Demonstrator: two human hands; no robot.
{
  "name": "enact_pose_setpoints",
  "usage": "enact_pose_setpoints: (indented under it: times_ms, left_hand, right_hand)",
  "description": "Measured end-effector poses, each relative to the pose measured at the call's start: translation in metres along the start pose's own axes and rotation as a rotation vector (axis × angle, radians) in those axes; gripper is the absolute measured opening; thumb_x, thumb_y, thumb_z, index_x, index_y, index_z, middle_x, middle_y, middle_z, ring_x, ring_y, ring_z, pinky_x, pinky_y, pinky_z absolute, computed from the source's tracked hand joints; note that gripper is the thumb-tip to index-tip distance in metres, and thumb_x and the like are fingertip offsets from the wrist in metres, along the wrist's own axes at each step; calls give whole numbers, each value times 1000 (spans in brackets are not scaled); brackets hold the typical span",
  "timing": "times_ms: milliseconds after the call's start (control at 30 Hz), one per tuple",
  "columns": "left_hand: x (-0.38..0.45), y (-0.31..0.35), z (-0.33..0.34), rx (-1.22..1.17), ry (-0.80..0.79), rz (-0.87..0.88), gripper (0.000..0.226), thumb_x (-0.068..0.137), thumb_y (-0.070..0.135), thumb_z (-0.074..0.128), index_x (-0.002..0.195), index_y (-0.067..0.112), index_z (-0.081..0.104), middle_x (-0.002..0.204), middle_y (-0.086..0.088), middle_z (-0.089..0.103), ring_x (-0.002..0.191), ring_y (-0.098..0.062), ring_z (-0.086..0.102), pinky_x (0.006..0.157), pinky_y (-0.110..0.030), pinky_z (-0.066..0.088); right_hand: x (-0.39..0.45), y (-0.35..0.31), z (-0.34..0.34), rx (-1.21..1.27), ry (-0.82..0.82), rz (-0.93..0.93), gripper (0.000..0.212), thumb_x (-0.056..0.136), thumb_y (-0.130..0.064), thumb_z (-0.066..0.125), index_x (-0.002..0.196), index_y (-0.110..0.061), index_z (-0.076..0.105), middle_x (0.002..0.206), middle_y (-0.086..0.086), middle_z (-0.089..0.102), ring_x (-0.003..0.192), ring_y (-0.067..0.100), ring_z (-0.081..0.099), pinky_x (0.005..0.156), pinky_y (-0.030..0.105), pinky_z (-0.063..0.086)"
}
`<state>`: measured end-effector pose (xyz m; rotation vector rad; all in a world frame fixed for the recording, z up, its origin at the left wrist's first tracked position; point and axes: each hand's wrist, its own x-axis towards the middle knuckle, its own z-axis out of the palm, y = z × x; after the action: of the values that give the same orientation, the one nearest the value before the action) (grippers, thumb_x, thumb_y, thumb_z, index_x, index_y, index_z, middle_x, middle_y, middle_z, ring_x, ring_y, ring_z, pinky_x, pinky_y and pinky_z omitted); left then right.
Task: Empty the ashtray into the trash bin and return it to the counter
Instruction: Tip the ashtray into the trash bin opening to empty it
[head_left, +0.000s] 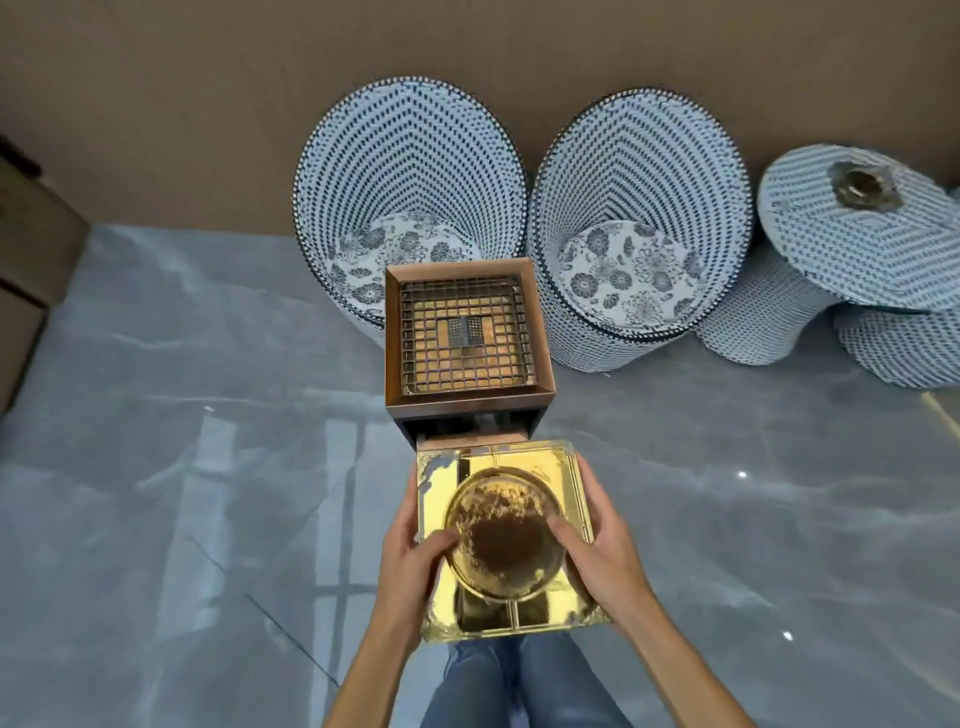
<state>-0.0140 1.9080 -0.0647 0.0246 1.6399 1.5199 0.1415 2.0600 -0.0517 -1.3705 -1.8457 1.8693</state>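
Note:
A square golden ashtray (519, 467) with a round bowl of dark ash is held level in front of me, above my knees. My left hand (415, 561) grips its left edge, thumb over the bowl's rim. On the right edge sits my right hand (597, 545), its thumb also on the rim. Just beyond the ashtray stands a tall square brown trash bin (467, 397) whose top holds a metal grid tray (465, 332). The bin's front opening below the top is partly hidden by the ashtray.
Two blue-and-white woven tub chairs (410, 171) (644, 171) with floral cushions stand against the brown wall behind the bin. A matching woven side table (852, 244) is at the right. Glossy grey floor (182, 467) spreads around. Brown furniture (31, 244) edges the left.

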Motion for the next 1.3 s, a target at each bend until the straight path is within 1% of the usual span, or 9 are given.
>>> enact_pose_setpoints:
  times_ms: [200,367,533,600,667,833,933,1067,1300]
  left_hand:
    - [28,-22,17,8,111,-32,77,71,13,70,123,67,51,116,27,72,103,-4,72,71,-24,61]
    - [63,-53,25,-32,161,-32,92,56,24,80,139,49,50,128,24,68,117,-3,66,99,-40,52]
    - [103,-85,18,-32,196,-103,78,75,6,76,118,68,56,116,38,68,107,7,67,75,-16,58]
    - [119,-89,16,-34,205,-126,59,85,31,75,124,69,53,125,40,62,112,15,61,87,-16,57]
    - [138,-93,13,-42,201,-172,62,84,51,63,143,56,43,141,20,57,121,-4,60,100,-32,53]
    - [178,-113,-2,111,157,-220,39,101,43,46,138,56,45,122,19,68,105,-2,70,78,-19,59]
    - [197,-118,-9,188,137,-213,38,104,39,43,141,51,46,131,9,65,118,-12,63,99,-34,55]
    - [220,-110,-15,263,99,-277,23,104,39,45,115,57,55,115,5,72,103,-18,70,78,-27,63]
    - [246,-89,-13,156,80,-452,23,101,28,55,124,28,54,111,-7,74,100,-27,73,66,-31,64]
  right_hand:
    - [46,12,-9,-80,-83,67,73,82,-57,67,138,-72,22,154,-17,41,138,13,44,110,52,42]
    - [101,36,-7,-113,-148,76,60,85,-57,61,132,-74,27,155,-23,37,142,7,35,117,42,33]
    - [136,68,5,-153,-160,106,56,90,-53,58,130,-74,25,156,-22,33,143,8,33,117,41,31]
    - [149,82,13,-135,-160,136,56,93,-47,59,125,-76,24,156,-18,36,141,11,36,117,43,33]
    - [161,96,21,-117,-156,181,55,94,-44,57,126,-74,23,154,-12,41,138,16,43,113,49,39]
    - [187,127,39,-114,-141,215,59,97,-42,54,148,-51,25,154,-7,43,141,18,40,116,48,35]
    - [205,139,48,-156,-123,231,63,97,-44,54,153,-42,25,154,-7,42,142,17,37,115,41,35]
    - [225,143,57,-174,-120,293,60,98,-42,53,152,-42,27,141,-12,53,122,8,51,84,17,45]
    - [254,126,58,-186,-149,411,60,97,-35,58,152,-32,33,139,1,58,123,25,58,108,44,45]
